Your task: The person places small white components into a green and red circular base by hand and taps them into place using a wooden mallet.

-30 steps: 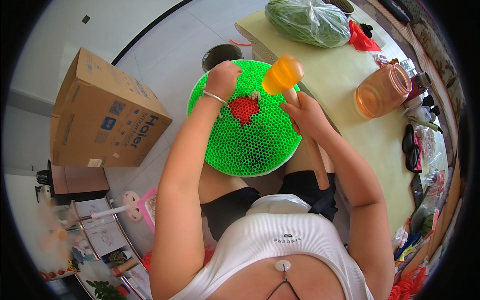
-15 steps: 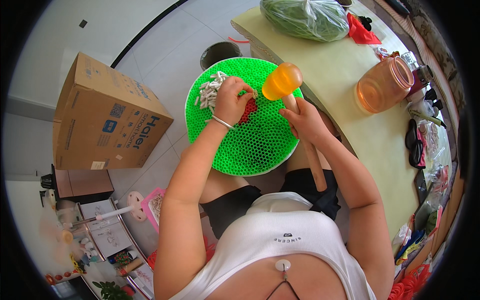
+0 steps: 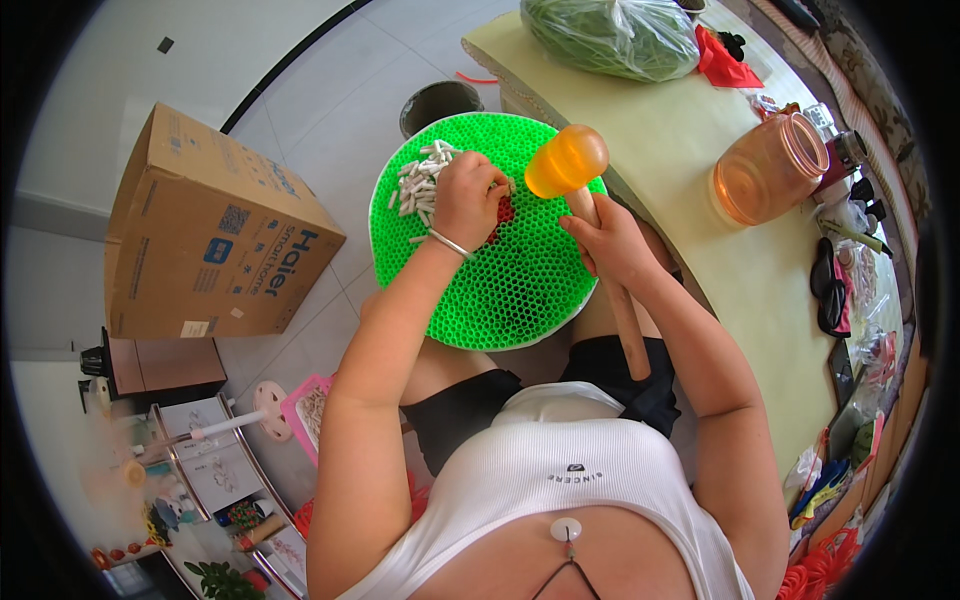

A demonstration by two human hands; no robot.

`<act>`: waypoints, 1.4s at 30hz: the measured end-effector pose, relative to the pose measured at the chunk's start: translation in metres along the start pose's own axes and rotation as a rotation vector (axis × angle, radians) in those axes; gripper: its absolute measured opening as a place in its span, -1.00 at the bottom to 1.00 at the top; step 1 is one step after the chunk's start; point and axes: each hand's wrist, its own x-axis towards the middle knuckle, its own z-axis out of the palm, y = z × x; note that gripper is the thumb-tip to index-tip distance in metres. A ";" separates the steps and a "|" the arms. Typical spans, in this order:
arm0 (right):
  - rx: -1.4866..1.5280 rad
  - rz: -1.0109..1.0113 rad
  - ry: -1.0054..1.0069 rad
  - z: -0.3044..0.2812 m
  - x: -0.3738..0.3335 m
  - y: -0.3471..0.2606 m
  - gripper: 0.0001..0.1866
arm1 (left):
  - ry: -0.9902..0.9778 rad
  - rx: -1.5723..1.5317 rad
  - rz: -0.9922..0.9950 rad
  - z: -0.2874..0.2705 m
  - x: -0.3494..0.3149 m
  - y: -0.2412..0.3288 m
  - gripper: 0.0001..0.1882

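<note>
A round bright green honeycomb board [image 3: 510, 290] with a white rim sits over my knees. Near its upper left lies a pile of short white sticks [image 3: 415, 185]. My right hand [image 3: 610, 240] is wrapped round the wooden handle of a mallet [image 3: 566, 160], whose amber, see-through head is above the board's right part. My left hand [image 3: 470, 200] is bent over the board beside the pile, its fingers pinched at a small pale piece [image 3: 511, 186] too small to name. Just under those fingers, a patch of red cells [image 3: 503, 215] shows, partly covered by the hand.
A pale table [image 3: 690, 170] along the right holds a clear orange jar [image 3: 765, 175], a bag of greens [image 3: 615, 35] and many small items. At left stands a big cardboard box [image 3: 215, 230]. Behind the board is a dark bucket [image 3: 440, 105]; a pink basket [image 3: 310, 410] is at lower left.
My left hand has shifted very slightly over the red patch, its fingers curling in more. The mallet and my right hand stay almost in place.
</note>
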 end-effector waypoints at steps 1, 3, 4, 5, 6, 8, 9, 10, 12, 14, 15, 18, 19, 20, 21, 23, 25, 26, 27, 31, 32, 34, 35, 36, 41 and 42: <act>0.005 -0.003 0.000 0.001 0.000 0.000 -0.70 | -0.001 -0.001 -0.005 0.002 -0.001 -0.001 -0.84; 0.007 0.002 0.000 0.001 0.000 0.000 -0.70 | -0.005 0.003 -0.013 0.002 -0.001 0.000 -0.84; 0.008 0.004 0.000 0.000 0.000 0.001 -0.70 | -0.007 0.005 -0.018 0.003 -0.001 0.001 -0.84; 0.005 0.002 0.001 0.000 0.001 0.001 -0.70 | -0.010 0.009 -0.007 0.003 0.000 0.002 -0.84; 0.002 0.000 0.001 0.000 0.001 0.002 -0.70 | -0.014 0.012 0.005 0.002 0.001 0.004 -0.84; -0.017 -0.008 0.003 0.001 0.002 0.003 -0.69 | -0.020 0.019 0.013 0.002 0.002 0.004 -0.85; -0.033 -0.013 0.004 0.001 0.002 0.003 -0.69 | -0.023 0.023 0.010 0.003 0.003 0.003 -0.85; -0.048 -0.018 0.005 0.000 0.002 0.002 -0.68 | -0.026 0.026 0.007 0.004 0.003 0.002 -0.85; -0.099 -0.017 -0.017 0.001 0.001 -0.005 -0.67 | -0.010 0.047 0.003 0.003 0.002 0.000 -0.86; -0.137 -0.049 -0.014 0.002 -0.002 -0.019 -0.66 | -0.004 0.035 -0.022 0.004 -0.001 -0.003 -0.87; -0.146 -0.082 -0.003 0.004 -0.005 -0.032 -0.65 | -0.008 0.015 -0.047 0.003 -0.003 -0.004 -0.87; -0.107 -0.139 0.012 0.007 -0.011 -0.061 -0.64 | -0.017 -0.044 -0.115 0.001 -0.010 -0.006 -0.85; -0.085 -0.149 0.007 0.010 -0.015 -0.073 -0.64 | -0.018 -0.061 -0.138 0.000 -0.012 -0.007 -0.84; -0.067 -0.160 0.004 0.011 -0.017 -0.080 -0.64 | 0.035 -0.020 -0.131 -0.004 -0.012 -0.010 -0.83; -0.186 -0.252 0.054 0.013 -0.013 -0.071 -0.64 | 0.087 0.014 -0.120 -0.007 -0.011 -0.015 -0.82; -0.424 -0.433 0.151 0.021 0.001 -0.048 -0.64 | 0.114 0.072 -0.201 -0.021 -0.003 -0.016 -0.81; -0.564 -0.321 0.048 0.015 0.005 -0.044 -0.63 | 0.108 0.049 -0.254 -0.026 -0.003 -0.022 -0.82; -0.631 -0.273 -0.008 0.015 0.007 -0.049 -0.63 | 0.111 0.047 -0.280 -0.032 -0.002 -0.026 -0.81; -0.625 -0.157 0.023 0.014 0.008 -0.059 -0.65 | 0.103 0.127 -0.253 -0.037 0.001 -0.031 -0.83; -0.433 -0.342 0.119 0.017 -0.006 -0.062 -0.67 | 0.067 0.213 -0.254 -0.051 0.008 -0.043 -0.89; -0.533 -0.354 0.084 0.018 -0.006 -0.057 -0.66 | 0.041 0.246 -0.259 -0.049 0.011 -0.049 -0.86; -0.726 -0.376 0.014 0.024 0.003 -0.033 -0.63 | -0.030 0.306 -0.242 -0.041 0.015 -0.062 -0.83; -0.645 -0.345 0.066 0.026 0.007 -0.036 -0.62 | -0.069 0.335 -0.220 -0.040 0.018 -0.067 -0.83; -0.636 -0.310 0.046 0.022 0.007 -0.039 -0.63 | -0.108 0.365 -0.198 -0.039 0.021 -0.071 -0.83; -0.411 -0.192 0.093 0.012 -0.005 -0.046 -0.60 | -0.233 0.534 0.000 -0.025 0.033 -0.080 -0.91; -0.337 -0.182 0.116 0.012 -0.007 -0.044 -0.59 | -0.290 0.584 0.025 -0.023 0.036 -0.078 -0.93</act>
